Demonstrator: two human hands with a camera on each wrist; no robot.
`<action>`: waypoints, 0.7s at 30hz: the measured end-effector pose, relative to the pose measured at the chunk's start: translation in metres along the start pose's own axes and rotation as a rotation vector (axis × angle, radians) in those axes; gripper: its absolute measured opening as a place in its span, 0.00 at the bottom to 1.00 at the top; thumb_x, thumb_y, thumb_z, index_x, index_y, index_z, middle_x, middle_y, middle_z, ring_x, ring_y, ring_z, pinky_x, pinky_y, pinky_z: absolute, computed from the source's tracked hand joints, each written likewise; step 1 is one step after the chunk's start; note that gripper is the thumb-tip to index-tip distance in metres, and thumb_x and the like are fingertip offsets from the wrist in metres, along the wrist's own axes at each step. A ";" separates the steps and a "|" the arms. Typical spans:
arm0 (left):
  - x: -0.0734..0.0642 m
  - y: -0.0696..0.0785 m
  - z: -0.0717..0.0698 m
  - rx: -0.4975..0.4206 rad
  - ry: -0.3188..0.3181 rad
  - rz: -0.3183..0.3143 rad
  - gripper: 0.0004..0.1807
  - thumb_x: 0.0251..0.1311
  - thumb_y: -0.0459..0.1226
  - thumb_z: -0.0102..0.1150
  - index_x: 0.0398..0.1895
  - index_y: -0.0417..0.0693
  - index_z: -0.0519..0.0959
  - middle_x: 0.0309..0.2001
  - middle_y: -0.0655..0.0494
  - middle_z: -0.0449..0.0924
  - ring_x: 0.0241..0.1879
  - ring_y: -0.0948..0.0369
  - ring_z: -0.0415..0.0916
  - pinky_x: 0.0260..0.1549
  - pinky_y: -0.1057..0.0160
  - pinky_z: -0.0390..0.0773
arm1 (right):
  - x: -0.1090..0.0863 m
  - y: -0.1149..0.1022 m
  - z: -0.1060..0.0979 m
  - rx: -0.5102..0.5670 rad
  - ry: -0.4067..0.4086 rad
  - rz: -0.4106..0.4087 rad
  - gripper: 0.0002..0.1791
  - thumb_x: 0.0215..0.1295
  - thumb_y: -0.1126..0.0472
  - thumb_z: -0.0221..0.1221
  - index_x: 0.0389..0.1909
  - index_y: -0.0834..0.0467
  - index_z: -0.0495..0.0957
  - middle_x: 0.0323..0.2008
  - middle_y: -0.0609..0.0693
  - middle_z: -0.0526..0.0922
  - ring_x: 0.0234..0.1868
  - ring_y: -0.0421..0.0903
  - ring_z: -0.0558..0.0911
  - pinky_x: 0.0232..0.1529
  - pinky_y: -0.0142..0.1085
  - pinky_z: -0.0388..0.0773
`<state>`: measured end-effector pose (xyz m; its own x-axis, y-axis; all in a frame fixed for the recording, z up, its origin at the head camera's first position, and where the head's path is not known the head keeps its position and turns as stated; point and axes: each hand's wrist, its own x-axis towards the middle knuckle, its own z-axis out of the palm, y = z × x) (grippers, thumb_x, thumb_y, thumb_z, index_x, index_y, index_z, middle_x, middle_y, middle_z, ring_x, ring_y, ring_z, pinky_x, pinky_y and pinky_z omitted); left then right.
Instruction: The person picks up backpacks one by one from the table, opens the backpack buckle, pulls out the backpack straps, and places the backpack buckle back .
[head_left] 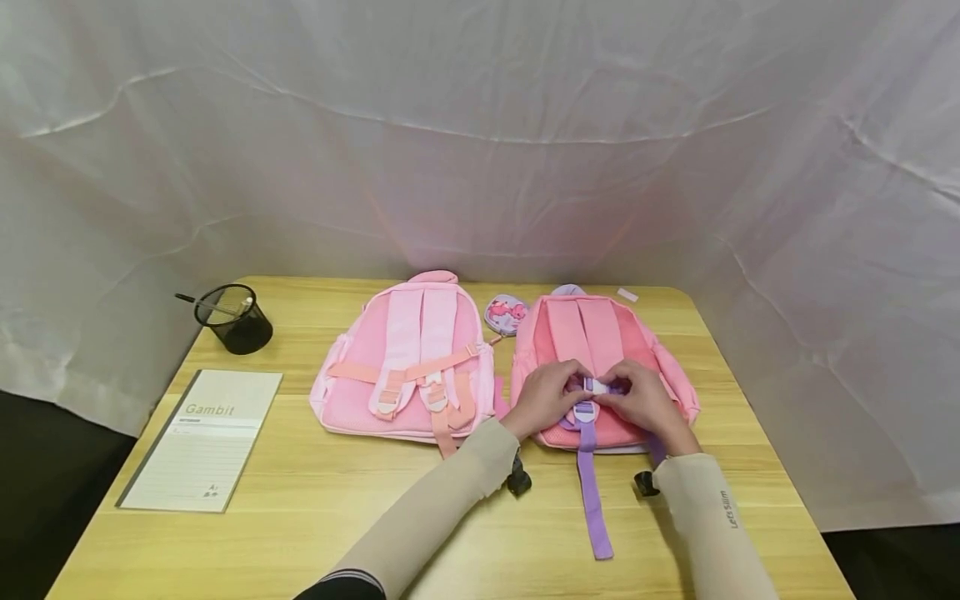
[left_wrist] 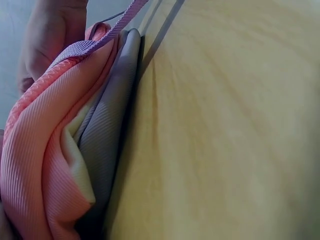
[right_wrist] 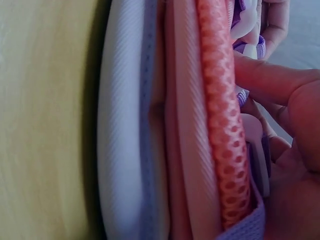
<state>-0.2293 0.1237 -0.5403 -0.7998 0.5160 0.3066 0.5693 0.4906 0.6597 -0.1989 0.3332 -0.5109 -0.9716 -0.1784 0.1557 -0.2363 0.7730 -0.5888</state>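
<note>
A coral-pink backpack point(head_left: 532, 367) lies with its straps facing up on the table. Over its middle, my left hand point(head_left: 550, 396) pinches one side of a white plastic buckle point(head_left: 597, 387) on purple webbing. From the other side, my right hand point(head_left: 643, 402) pinches the buckle with thumb and fingers. Below, a white strap adjuster point(head_left: 585, 411) carries a purple strap point(head_left: 592, 500) that hangs onto the table. In the right wrist view, white plastic pieces point(right_wrist: 250, 50) show beside the thumb; fingers partly hide the buckle. The left wrist view shows mostly the backpack's side point(left_wrist: 30, 165).
To the left lies a light pink backpack point(head_left: 367, 333) with peach straps fastened across it. A small round purple pouch point(head_left: 506, 315) sits between the bags. Farther left are a notebook point(head_left: 206, 442) and a black mesh pen cup point(head_left: 243, 329). A white piece point(head_left: 627, 294) lies behind.
</note>
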 end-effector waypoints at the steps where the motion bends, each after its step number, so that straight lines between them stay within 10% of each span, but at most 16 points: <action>1: 0.000 0.001 0.000 0.003 -0.003 0.002 0.11 0.68 0.47 0.67 0.50 0.59 0.83 0.37 0.66 0.83 0.36 0.70 0.74 0.37 0.71 0.71 | 0.000 0.000 0.000 -0.001 0.003 0.000 0.10 0.55 0.64 0.77 0.36 0.60 0.86 0.34 0.53 0.82 0.36 0.46 0.78 0.39 0.33 0.75; 21: -0.009 0.001 -0.007 -0.005 -0.049 -0.007 0.11 0.69 0.44 0.66 0.51 0.56 0.83 0.36 0.63 0.83 0.35 0.69 0.74 0.38 0.71 0.71 | -0.001 -0.006 0.009 -0.023 -0.055 -0.004 0.09 0.54 0.64 0.75 0.29 0.54 0.83 0.30 0.49 0.80 0.31 0.43 0.75 0.35 0.34 0.73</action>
<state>-0.2228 0.1145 -0.5375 -0.7934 0.5462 0.2685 0.5630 0.4910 0.6648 -0.1969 0.3233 -0.5140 -0.9701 -0.2142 0.1144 -0.2407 0.7857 -0.5699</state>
